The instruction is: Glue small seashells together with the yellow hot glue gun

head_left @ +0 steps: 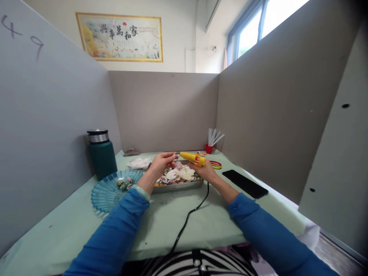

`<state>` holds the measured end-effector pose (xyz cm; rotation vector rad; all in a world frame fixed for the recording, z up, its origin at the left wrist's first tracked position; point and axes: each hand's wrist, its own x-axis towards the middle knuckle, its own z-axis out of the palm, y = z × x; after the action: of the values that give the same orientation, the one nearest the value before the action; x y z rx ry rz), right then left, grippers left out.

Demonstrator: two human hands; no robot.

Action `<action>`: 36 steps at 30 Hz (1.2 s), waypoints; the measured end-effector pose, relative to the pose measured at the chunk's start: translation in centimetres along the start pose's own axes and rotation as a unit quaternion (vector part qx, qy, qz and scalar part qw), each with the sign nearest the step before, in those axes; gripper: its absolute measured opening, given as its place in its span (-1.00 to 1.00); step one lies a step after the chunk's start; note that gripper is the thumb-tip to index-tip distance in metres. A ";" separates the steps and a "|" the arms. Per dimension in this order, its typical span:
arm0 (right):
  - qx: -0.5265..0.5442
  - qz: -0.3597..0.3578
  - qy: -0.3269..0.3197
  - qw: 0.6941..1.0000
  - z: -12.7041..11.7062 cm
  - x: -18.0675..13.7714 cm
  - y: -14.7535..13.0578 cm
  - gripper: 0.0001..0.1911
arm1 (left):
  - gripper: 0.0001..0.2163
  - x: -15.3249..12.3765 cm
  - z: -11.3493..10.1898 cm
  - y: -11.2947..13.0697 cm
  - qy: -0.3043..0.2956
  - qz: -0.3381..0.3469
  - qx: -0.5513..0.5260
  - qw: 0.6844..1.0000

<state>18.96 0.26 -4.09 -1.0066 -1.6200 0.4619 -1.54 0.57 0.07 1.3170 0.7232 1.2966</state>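
Note:
My right hand (203,171) grips a yellow hot glue gun (193,158) whose nozzle points left. Its black cord (186,222) runs down over the front of the table. At the nozzle tip, my left hand (162,164) pinches something small and pale, perhaps a shell piece, too small to make out. Beneath both hands sits a metal tray (179,188) heaped with shells (179,174), white and pinkish, some flat and round. A blue ribbed glass plate (103,191) lies left of my left forearm, with a small cluster of greenish shell-like pieces (125,184) on it.
A dark green bottle (102,157) stands by the left partition. White tissue (139,163) lies behind the plate. At the back right, a red cup (209,149) holds white glue sticks (213,137). A black phone (245,183) lies at right, near red and yellow loops (215,165). Partitions enclose the table.

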 end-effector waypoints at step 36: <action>0.002 0.008 0.043 0.999 0.1 -0.3 -0.3 -0.64 | -0.82 -0.2 -0.1 0.5 0.031 -0.016 -0.054 0.998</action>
<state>18.80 -0.09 -4.09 -1.0235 -1.5351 0.4264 -1.80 0.30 0.49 1.1778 0.7052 1.3376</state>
